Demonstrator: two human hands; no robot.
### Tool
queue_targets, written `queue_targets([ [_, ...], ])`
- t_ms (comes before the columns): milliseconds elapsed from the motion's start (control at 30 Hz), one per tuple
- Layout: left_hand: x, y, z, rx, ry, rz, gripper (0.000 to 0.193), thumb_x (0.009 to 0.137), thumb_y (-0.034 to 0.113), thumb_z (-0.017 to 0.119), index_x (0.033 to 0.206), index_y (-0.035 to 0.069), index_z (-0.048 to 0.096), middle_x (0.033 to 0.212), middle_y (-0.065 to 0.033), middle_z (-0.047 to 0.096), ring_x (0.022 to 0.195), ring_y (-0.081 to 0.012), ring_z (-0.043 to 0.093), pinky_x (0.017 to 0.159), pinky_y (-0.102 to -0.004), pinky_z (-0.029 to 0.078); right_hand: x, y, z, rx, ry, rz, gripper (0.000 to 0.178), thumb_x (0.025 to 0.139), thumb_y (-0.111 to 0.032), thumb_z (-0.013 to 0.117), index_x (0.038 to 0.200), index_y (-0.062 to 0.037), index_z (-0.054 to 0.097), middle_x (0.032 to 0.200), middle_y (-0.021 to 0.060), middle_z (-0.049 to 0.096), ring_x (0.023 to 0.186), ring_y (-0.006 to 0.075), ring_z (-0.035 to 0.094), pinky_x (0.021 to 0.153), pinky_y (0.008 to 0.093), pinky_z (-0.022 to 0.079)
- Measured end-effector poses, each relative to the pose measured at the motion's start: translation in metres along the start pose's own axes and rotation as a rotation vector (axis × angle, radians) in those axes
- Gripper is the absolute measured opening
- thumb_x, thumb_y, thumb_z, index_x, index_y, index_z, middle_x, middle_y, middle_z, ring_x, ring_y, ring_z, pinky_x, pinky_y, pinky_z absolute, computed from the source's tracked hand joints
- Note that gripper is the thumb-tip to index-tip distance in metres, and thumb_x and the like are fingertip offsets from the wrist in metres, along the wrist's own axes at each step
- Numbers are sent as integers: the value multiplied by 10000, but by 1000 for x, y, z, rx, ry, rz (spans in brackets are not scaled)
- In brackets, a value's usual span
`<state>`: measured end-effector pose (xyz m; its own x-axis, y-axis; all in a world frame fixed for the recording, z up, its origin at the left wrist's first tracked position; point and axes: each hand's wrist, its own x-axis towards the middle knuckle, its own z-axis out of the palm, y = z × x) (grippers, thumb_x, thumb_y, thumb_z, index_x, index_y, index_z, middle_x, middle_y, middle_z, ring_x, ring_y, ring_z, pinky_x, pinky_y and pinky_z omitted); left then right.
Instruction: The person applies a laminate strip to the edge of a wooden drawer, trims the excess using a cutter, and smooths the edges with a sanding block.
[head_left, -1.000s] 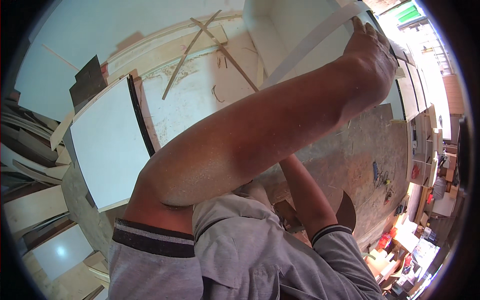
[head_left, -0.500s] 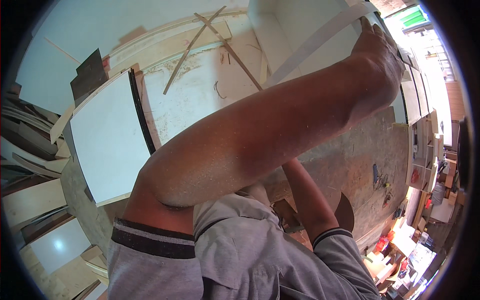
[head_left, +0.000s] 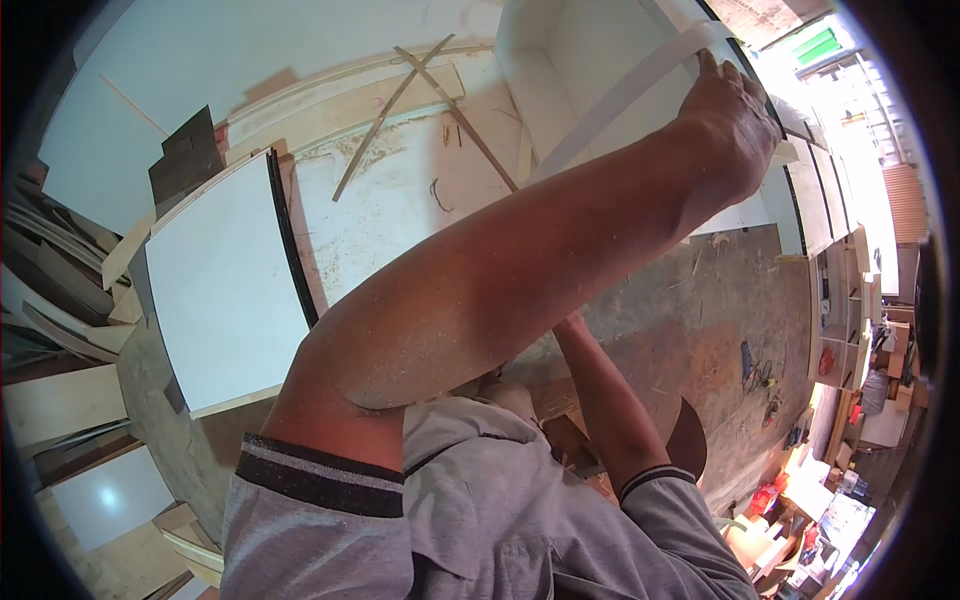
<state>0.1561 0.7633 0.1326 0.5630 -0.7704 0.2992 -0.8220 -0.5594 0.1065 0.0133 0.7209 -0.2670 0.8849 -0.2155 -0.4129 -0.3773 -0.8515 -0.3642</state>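
Left of a white strip (head_left: 640, 78), we see a board (head_left: 230, 290) and, nearer it, crossed sticks (head_left: 378, 128). Below the strip, the left forearm (head_left: 500, 270) hides the right hand; its grip we cannot tell. The strip arcs up to the left hand (head_left: 728, 115), fingertips at its upper end; whether they pinch it, we cannot tell. Below the strip, rightward, lies a blue tool (head_left: 747, 362).

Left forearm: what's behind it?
The pale strip, right forearm and floor run out of view behind it. Covered: the right hand, anything it may hold, and the strip's lower end.
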Motion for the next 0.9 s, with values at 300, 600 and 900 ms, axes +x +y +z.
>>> queue_targets([
  [300, -2, -12, 0, -68, -70, 52, 746, 827, 266, 751, 1513, 112, 503, 1603, -234, 379, 1496, -416, 345, 1206, -632, 215, 1, -44, -16, 27, 54, 97, 392, 889, -356, 672, 1186, -106, 721, 1121, 222, 729, 1088, 414, 692, 893, 502, 558],
  [600, 1, -8, 4, -63, -88, 30, 763, 819, 241, 748, 1520, 86, 486, 1600, -238, 381, 1493, -424, 345, 1211, -623, 211, -11, -34, -16, 41, 42, 129, 342, 939, -213, 564, 1225, -27, 587, 1086, 271, 719, 1085, 454, 680, 922, 527, 531],
  [900, -1, -2, -5, 54, -18, 26, 677, 801, 162, 704, 1458, 200, 547, 1425, -138, 560, 1343, -289, 514, 1134, -516, 370, -10, 10, -11, -16, 150, -105, 291, 993, -220, 498, 1207, -24, 480, 1032, 333, 690, 1021, 524, 653, 861, 598, 496],
])
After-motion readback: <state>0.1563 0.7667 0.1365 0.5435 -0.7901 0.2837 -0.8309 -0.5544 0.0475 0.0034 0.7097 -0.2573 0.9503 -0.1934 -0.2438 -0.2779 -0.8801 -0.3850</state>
